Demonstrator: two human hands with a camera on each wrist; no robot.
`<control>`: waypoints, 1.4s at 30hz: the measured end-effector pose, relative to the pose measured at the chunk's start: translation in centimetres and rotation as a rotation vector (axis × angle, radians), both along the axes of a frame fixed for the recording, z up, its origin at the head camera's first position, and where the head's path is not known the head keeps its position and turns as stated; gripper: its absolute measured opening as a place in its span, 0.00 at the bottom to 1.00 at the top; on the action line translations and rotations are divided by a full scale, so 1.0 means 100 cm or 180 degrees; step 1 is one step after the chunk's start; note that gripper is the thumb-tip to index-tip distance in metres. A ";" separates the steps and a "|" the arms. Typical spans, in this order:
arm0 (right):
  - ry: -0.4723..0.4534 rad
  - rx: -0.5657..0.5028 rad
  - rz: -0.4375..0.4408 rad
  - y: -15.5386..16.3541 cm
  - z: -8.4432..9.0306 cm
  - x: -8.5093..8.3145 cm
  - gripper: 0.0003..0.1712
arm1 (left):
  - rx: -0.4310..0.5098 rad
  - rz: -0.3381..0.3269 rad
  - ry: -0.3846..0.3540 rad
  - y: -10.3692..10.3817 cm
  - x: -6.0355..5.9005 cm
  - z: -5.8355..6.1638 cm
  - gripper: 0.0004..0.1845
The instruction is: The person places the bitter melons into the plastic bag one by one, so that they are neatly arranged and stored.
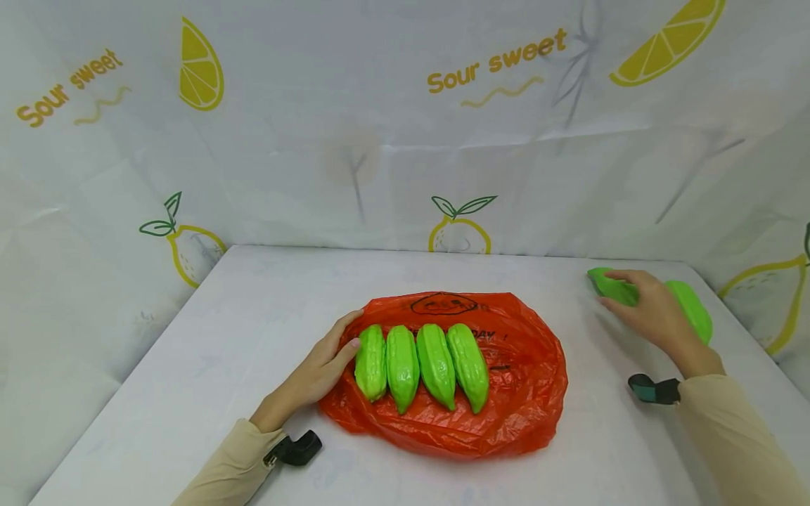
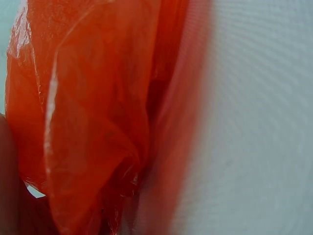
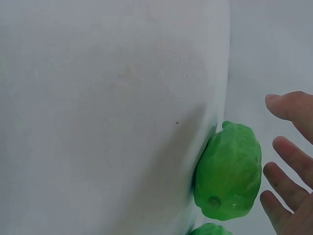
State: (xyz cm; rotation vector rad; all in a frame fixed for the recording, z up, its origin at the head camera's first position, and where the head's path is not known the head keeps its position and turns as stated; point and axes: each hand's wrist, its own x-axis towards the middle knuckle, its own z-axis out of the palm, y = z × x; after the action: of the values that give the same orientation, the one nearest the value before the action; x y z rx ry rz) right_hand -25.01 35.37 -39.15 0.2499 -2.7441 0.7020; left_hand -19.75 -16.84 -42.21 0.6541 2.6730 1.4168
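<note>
Several green bitter melons [image 1: 402, 362] lie side by side on a red plastic bag [image 1: 525, 393] with black print. My left hand [image 1: 325, 365] holds the bag's left edge, its thumb right beside the leftmost melon. Bag folds [image 2: 93, 112] fill much of the left wrist view, where one finger shows at the left border. At the right, my right hand [image 1: 652, 309] hovers over another bitter melon [image 1: 614, 287], fingers spread. In the right wrist view a gap shows between those fingers and the melon [image 3: 229, 171].
One more green melon [image 1: 690, 309] lies at the table's right side, partly hidden behind my right hand. The white table [image 1: 221, 337] backs onto a white cloth [image 1: 285, 176] printed with lemons. Dark wrist cameras [image 1: 297, 448] stick out from both sleeves.
</note>
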 end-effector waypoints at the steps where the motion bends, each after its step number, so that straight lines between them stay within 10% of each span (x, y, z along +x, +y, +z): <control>1: -0.0024 0.0008 -0.0013 0.001 0.000 0.000 0.25 | 0.0000 0.0002 0.0001 0.000 0.000 0.000 0.28; 42: -0.0710 0.0305 -0.0120 0.017 -0.009 -0.017 0.38 | -0.0016 0.0022 -0.0016 0.000 -0.002 -0.003 0.28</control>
State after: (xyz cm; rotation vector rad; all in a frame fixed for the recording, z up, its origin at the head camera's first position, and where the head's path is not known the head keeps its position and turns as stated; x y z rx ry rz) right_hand -26.71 37.05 -40.01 0.1477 -2.9905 0.6231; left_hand -19.95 -16.84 -42.47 0.6405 2.6769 1.4109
